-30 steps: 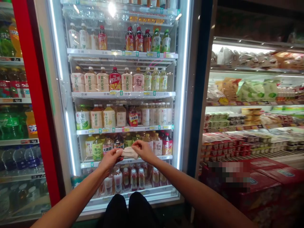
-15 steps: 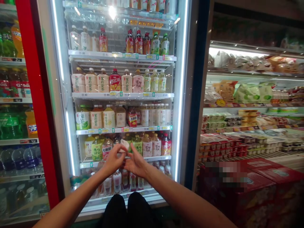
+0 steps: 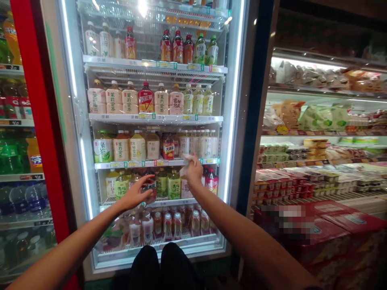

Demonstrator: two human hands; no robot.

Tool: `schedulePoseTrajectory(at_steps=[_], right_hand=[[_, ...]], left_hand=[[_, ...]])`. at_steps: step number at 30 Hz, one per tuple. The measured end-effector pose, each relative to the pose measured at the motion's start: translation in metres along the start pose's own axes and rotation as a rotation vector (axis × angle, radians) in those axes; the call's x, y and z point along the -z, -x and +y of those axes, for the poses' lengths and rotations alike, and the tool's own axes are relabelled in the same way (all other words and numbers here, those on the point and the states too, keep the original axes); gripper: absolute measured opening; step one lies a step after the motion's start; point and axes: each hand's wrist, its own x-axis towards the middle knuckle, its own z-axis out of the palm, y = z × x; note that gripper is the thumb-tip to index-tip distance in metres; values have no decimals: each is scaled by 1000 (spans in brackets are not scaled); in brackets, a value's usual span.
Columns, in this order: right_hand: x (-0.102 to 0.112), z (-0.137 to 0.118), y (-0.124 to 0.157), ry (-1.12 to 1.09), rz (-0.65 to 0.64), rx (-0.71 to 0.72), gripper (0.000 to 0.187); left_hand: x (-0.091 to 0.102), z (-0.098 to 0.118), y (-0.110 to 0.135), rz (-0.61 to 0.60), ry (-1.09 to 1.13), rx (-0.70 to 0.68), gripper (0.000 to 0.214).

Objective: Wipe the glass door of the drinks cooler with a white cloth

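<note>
My right hand (image 3: pixel 195 172) is raised before the glass door (image 3: pixel 151 52) of a lit drinks fridge. Pinched in its fingers is a crumpled white tissue (image 3: pixel 186 160), at the height of the shelf edge (image 3: pixel 169 163) above the lowest bottles. Whether the tissue touches the glass I cannot tell. Lower and to the left, my left hand (image 3: pixel 137 195) has its fingers spread and holds nothing. It hangs in front of a dark-labelled tea bottle (image 3: pixel 150 186) and partly covers it. Green tea bottles (image 3: pixel 174 185) show between the two hands.
Rows of bottled tea (image 3: pixel 130 98) fill the fridge shelves. A red-framed drinks cooler (image 3: pixel 33 100) adjoins on the left. Stacked red boxes (image 3: pixel 341 225) stand at the lower right, below an open chilled shelf (image 3: pixel 317 135). My bent knees (image 3: pixel 161 266) are close to the fridge base.
My hands were together at the tissue and are now apart. The right hand has carried the tissue up and to the right; the left has moved left and opened.
</note>
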Motion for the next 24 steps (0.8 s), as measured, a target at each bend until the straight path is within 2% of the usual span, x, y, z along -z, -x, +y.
schedulePoseTrajectory(at_steps=[2,4,6,8,11,14,17,19,24], right_hand=[[7,-4,-28,148,44,135,57],[7,-1,-37,279,-25,271,60],[1,12,-27,409,-172,399,59],[-6,32,-4,529,-318,495,64],[-14,62,24,676,-413,576,82],[-19,72,18,776,-382,623,84],[-26,64,-5,836,-280,649,85],[-33,61,-10,859,-248,690,86],[-50,74,13,876,-322,865,87]], left_hand=[[12,-12,-15,87,-114,6,56],[19,-22,-27,156,-246,-12,60],[21,-29,-33,191,-372,-43,62],[16,-34,-32,214,-481,-69,60],[5,-42,-26,261,-615,-88,58],[-4,-50,-25,313,-717,-102,59],[-8,-54,-33,356,-788,-116,60],[-12,-55,-40,374,-820,-127,60],[-21,-54,-48,395,-866,-159,63]])
